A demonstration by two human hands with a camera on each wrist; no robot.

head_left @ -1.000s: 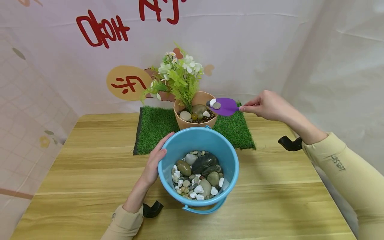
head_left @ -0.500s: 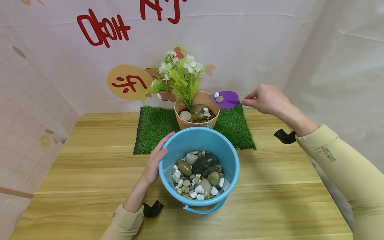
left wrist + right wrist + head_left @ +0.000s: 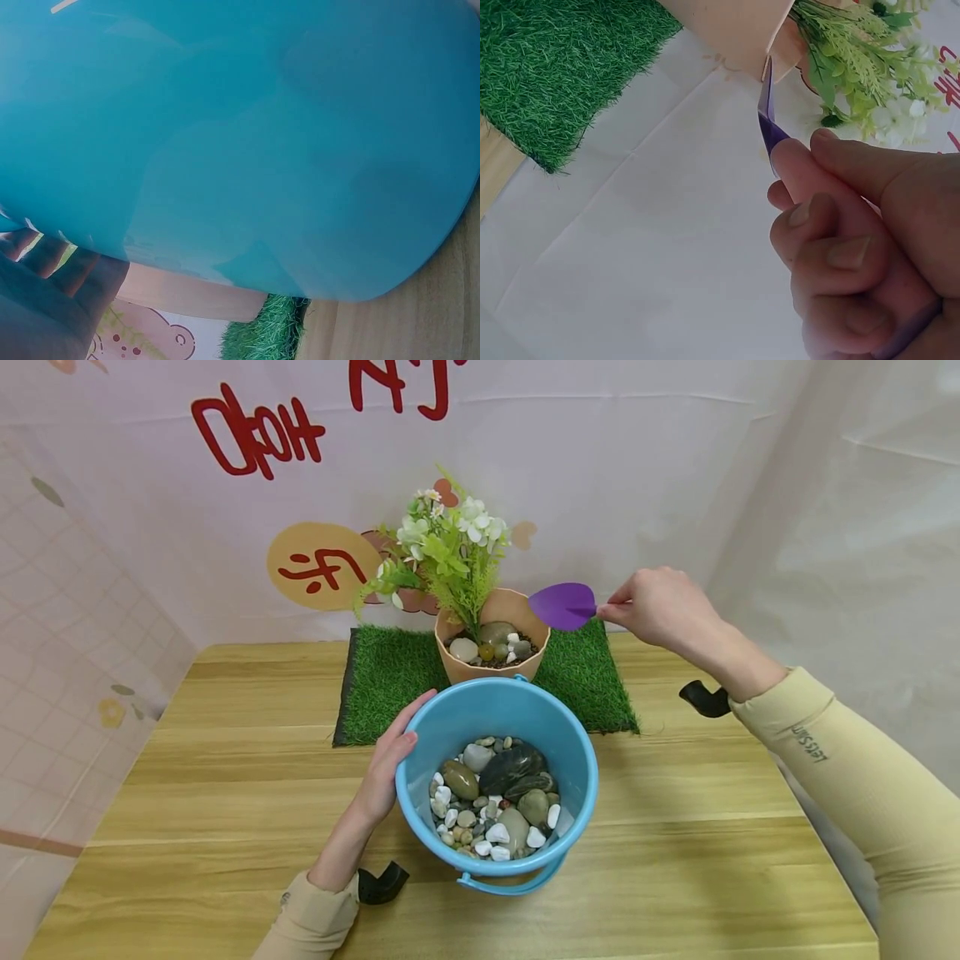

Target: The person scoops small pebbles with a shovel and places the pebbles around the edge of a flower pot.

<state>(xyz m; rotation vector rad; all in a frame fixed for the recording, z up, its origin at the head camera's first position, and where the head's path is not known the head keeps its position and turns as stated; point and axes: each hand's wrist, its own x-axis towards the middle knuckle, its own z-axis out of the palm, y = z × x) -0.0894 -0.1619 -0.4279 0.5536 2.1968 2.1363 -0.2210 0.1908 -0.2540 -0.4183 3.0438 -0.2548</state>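
Observation:
My right hand [image 3: 663, 610] grips the pink handle [image 3: 855, 232] of a small trowel, its fingers curled round it. The trowel's purple blade [image 3: 564, 607] is bare and tilted, with its tip at the right rim of a peach flowerpot [image 3: 491, 672]. Inside the pot, white and grey pebbles [image 3: 521, 649] lie on dark soil beside larger stones and a flowering plant [image 3: 453, 547]. My left hand [image 3: 382, 772] rests against the left side of a light blue bucket [image 3: 495, 693], fingers fairly straight along its outside. Several stones and white pebbles [image 3: 498, 833] cover the bucket's bottom.
A green grass mat [image 3: 393, 681] lies under the pot at the back of the wooden table [image 3: 247, 777]. The bucket's blue handle [image 3: 513, 887] hangs down at the front. A printed cloth [image 3: 615, 485] stands behind the table.
The pebbles on the trowel blade have slid off into the pot, where more pebbles now lie at the right. The right hand has risen slightly and tilted the blade; the left hand stays put.

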